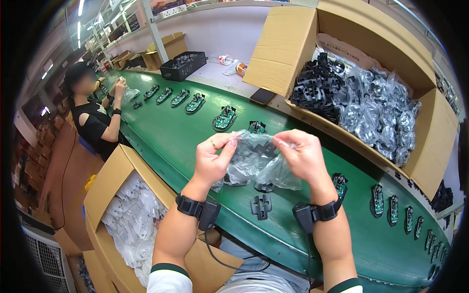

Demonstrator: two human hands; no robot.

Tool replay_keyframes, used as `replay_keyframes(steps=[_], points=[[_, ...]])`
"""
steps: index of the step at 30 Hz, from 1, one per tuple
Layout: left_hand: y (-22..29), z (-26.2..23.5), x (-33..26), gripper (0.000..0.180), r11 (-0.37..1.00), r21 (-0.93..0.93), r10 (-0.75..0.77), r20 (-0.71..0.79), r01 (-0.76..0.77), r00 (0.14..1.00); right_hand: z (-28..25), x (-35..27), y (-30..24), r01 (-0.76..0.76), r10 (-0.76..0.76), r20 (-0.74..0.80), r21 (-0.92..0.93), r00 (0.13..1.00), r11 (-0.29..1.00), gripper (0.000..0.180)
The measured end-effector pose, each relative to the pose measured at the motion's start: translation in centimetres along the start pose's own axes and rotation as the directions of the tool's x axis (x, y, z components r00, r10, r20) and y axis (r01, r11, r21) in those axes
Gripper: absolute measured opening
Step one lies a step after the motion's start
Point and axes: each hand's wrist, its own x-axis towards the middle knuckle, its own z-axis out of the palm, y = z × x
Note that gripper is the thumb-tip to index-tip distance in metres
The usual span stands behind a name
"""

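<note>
My left hand (213,158) and my right hand (302,154) both pinch the top edge of a clear plastic bag (256,161) holding black plastic parts. I hold the bag above the green conveyor belt (166,136). Under the bag, two loose black plastic parts (261,206) lie on the belt. Both wrists carry black strapped devices with cables.
Green circuit-board assemblies (224,118) ride along the belt in a row, left and right. A large open carton (391,97) of bagged black parts stands behind the belt. A carton of white parts (129,219) sits at my lower left. Another person (95,117) works further up the belt. A phone (262,96) lies by the carton.
</note>
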Motion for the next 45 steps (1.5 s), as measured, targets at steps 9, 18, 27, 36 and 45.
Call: replay_keyframes(steps=[9,18,27,36,45], points=[[0.8,0.8,0.0,0.019,0.964,0.228,0.122,0.080,-0.137,0.989,-1.1,0.2,0.1,-0.014,0.069,-0.163,0.316,0.984,0.949,0.020],[1.1,0.4,-1.0,0.048,0.559,0.787,-0.355,0.513,-0.263,0.782,-3.2,0.0,-0.6,0.075,0.098,-0.275,0.559,0.957,0.826,0.027],[-1.1,0.4,-0.2,0.023,0.975,-0.179,-0.140,-0.047,0.129,0.989,-1.5,-1.0,-0.5,0.002,-0.002,0.005,0.102,1.000,0.995,0.024],[0.4,1.9,-1.1,0.039,0.859,-0.470,-0.156,0.138,0.203,0.978,1.0,-1.5,0.1,-0.014,-0.031,0.105,0.397,0.994,0.918,0.024],[1.7,1.0,-0.2,0.038,0.992,0.019,0.121,0.202,-0.128,0.972,-1.3,-1.6,-0.1,-0.148,0.013,0.262,0.502,0.965,0.852,0.015]])
